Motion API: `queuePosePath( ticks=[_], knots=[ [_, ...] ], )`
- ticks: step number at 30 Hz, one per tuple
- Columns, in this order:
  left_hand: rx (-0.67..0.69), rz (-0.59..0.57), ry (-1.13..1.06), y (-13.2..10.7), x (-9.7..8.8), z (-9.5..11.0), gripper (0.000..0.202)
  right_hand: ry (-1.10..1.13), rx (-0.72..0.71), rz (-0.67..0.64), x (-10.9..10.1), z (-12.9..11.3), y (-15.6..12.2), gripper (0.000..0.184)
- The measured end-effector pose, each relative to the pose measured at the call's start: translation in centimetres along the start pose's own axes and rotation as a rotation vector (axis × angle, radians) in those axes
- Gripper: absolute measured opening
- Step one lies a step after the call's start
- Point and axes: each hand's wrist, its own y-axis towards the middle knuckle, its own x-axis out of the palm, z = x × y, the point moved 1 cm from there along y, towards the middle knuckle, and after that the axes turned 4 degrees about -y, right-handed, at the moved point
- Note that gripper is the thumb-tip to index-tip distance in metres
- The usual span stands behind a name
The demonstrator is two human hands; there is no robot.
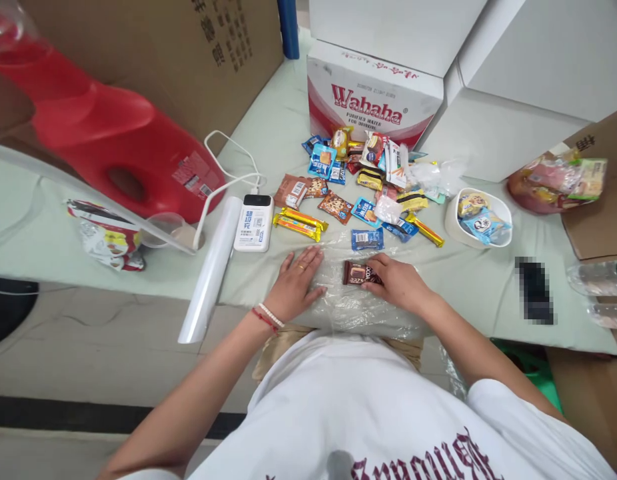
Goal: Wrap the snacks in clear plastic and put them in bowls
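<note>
Under the fingers of my right hand (401, 281) is a small dark-brown snack packet (356, 273), gripped at its right end against the table. My left hand (298, 279) lies flat with fingers spread on a sheet of clear plastic film (333, 307). That film stretches across the table's front edge beneath both hands. Just beyond the brown packet is a blue snack packet (367, 239). Two yellow snack bars (300, 225) lie past my left fingertips. A heap of mixed wrapped snacks (371, 177) spreads behind them.
A Wahaha carton (373, 100) stands behind the snacks. To the left are a white power bank (254, 223) with a cable, a white roll (211, 273) and a large red jug (123, 140). A white tub (453, 223) with snacks and a blurred dark object (535, 291) are right.
</note>
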Motion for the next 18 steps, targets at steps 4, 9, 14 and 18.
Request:
queuePosePath(
  ticks=[4, 9, 14, 18],
  knots=[
    [0.058, 0.094, 0.076, -1.1, -0.5, 0.9, 0.059, -0.046, -0.005, 0.012, 0.5, -0.2, -0.1, 0.053],
    [0.223, -0.032, 0.049, -2.0, -0.6, 0.6, 0.053, -0.031, -0.016, 0.017, 1.0, 0.3, -0.7, 0.045],
    [0.2, 0.028, 0.035, -3.0, -1.3, -0.2, 0.057, 0.001, -0.092, -0.009, 1.1, 1.0, -1.6, 0.054],
    [0.423, 0.031, 0.022, -5.2, -1.7, 1.0, 0.061, 0.136, -0.129, 0.121, 1.3, 2.3, -4.4, 0.064]
  ],
)
